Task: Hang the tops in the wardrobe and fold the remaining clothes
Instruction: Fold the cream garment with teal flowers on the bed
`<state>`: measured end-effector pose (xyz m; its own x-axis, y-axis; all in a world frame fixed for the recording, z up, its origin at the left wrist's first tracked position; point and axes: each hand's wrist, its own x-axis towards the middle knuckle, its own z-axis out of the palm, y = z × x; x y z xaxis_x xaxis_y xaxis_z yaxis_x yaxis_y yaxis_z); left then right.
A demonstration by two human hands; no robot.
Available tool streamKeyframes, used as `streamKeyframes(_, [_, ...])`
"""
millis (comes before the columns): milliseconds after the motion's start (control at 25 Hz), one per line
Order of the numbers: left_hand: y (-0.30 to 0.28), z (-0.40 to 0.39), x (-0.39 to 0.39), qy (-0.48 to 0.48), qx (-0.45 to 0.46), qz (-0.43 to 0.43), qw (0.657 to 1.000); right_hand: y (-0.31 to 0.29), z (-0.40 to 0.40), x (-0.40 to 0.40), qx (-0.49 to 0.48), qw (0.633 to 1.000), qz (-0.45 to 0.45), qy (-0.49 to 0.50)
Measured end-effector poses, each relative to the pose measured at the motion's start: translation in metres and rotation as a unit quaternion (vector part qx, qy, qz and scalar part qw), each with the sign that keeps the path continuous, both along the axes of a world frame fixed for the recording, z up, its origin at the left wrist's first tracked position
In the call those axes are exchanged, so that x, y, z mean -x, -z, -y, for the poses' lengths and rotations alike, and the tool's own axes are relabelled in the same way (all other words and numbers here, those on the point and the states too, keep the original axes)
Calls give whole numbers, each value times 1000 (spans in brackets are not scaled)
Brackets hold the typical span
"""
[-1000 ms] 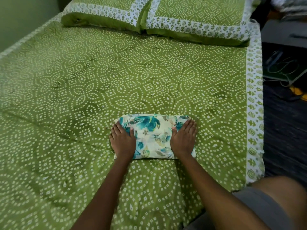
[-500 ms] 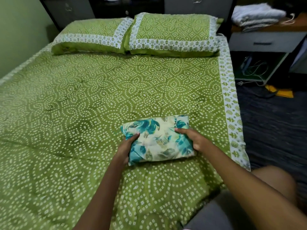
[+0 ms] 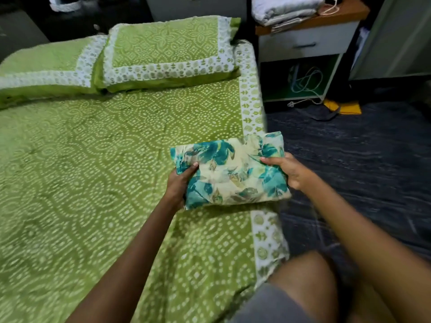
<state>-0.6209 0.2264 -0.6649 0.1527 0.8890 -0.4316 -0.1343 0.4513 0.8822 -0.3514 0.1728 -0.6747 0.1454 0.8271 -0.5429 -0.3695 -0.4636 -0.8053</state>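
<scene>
Above the right edge of the green bed sheet with white dotted print [image 3: 93,183], a folded cream cloth bundle with teal leaf print [image 3: 231,171] is held off the bed between both hands, its right end reaching past the sheet's white border and over the dark floor [image 3: 361,159]. Left hand [image 3: 179,183] grips the bundle's left end: the thumb lies on top near the upper left corner, and the fingers curl out of sight beneath. Right hand [image 3: 289,171] grips the right end the same way, thumb stretched along the top face, fingers hidden under the cloth. Both forearms reach forward and slightly inward from the lower part of the view, the wrists nearly straight. A bare knee and grey shorts [image 3: 275,304] show at the bottom right. At the head of the bed lie 2 green pillows with white patterned borders [image 3: 168,47]. Beside the bed stands a white bedside cabinet with a brown top [image 3: 305,43], carrying a stack of folded pale cloths [image 3: 284,10], with coiled cables [image 3: 305,80] in its lower shelf. A yellow object [image 3: 345,107] lies on the floor near the cabinet; what it is cannot be told.
</scene>
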Motion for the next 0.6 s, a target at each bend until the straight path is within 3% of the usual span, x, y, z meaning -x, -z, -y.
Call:
streamKeyframes(160, [3, -31, -98, 26, -8, -43, 999, -2, -11, -99, 9, 1000, 17, 8])
streamKeyframes(280, [-22, -41, -167, 54, -9, -45, 997, -35, -7, -166, 21, 999, 42, 23])
streamKeyframes(600, [-217, -23, -291, 116, -19, -34, 992, -233, 36, -273, 80, 991, 75, 73])
